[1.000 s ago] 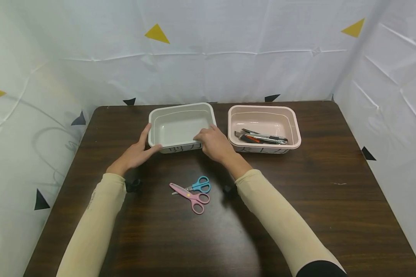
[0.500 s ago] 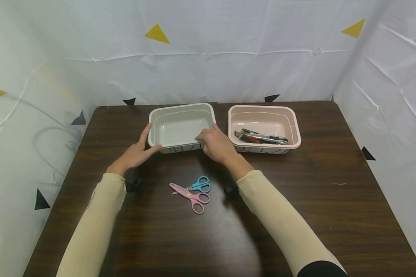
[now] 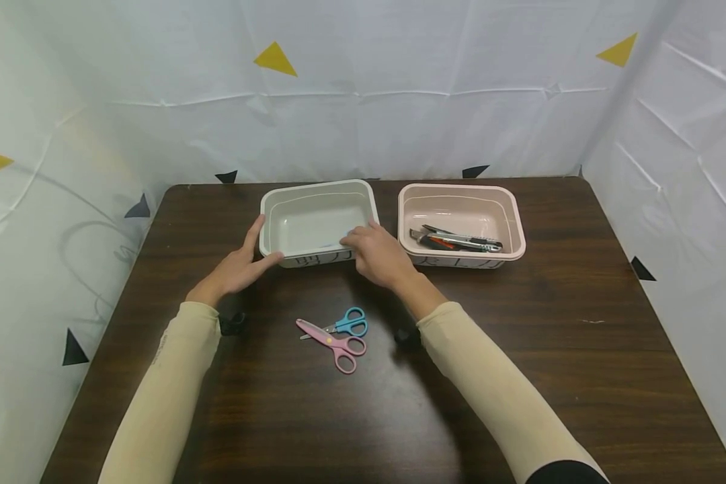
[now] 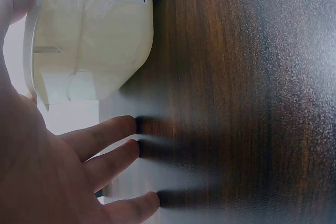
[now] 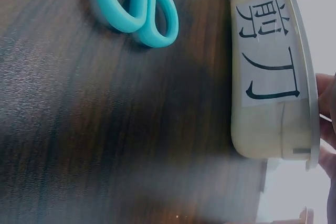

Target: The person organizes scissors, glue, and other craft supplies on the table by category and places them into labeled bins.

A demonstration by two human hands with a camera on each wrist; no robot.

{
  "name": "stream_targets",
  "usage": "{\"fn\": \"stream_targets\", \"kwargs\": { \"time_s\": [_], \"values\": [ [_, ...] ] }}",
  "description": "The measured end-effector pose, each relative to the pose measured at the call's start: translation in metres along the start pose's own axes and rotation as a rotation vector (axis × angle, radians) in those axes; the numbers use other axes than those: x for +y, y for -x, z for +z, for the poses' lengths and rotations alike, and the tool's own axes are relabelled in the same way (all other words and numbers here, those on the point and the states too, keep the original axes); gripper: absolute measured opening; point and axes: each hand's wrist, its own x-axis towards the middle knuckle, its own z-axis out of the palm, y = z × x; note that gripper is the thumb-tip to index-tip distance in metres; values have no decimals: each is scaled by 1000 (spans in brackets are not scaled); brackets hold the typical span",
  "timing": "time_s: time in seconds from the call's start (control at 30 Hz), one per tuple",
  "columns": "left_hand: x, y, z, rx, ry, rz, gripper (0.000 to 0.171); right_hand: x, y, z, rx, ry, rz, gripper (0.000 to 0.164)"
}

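A pale grey-green plastic bin (image 3: 314, 189) with a written label on its front stands at the back of the table, left of centre. My left hand (image 3: 232, 269) is at its left front corner, thumb on the front rim and fingers along the left side. My right hand (image 3: 378, 254) bends over the right front corner with its fingers inside. A small pale-blue piece (image 3: 349, 236) shows at those fingertips; whether they grip it I cannot tell. Before the bin, pink scissors (image 3: 333, 343) lie across blue-handled scissors (image 3: 352, 324).
Right of the grey-green bin stands a pink bin (image 3: 460, 190) with several utility knives (image 3: 460, 240) inside. Both bins stand on a dark wood-grain table (image 3: 569, 323). White sheeting (image 3: 363, 121) hangs behind the table and at both sides.
A little pale blue now shows inside the bin by my right fingertips. The right wrist has shifted slightly to the right; the left hand and the scissors on the table stay put.
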Motion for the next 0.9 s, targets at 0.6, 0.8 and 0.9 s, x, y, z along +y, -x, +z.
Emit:
{"fn": "stream_targets", "kwargs": {
  "time_s": [0.6, 0.8, 0.9],
  "values": [
    [1, 1, 0, 1, -4, 3, 91, -28, 45, 5, 208, -74, -156, 21],
    [1, 1, 1, 5, -10, 6, 90, -41, 71, 15, -30, -126, -143, 16],
    [0, 1, 0, 9, -13, 9, 90, -50, 83, 18, -113, -108, -118, 17]
  ]
}}
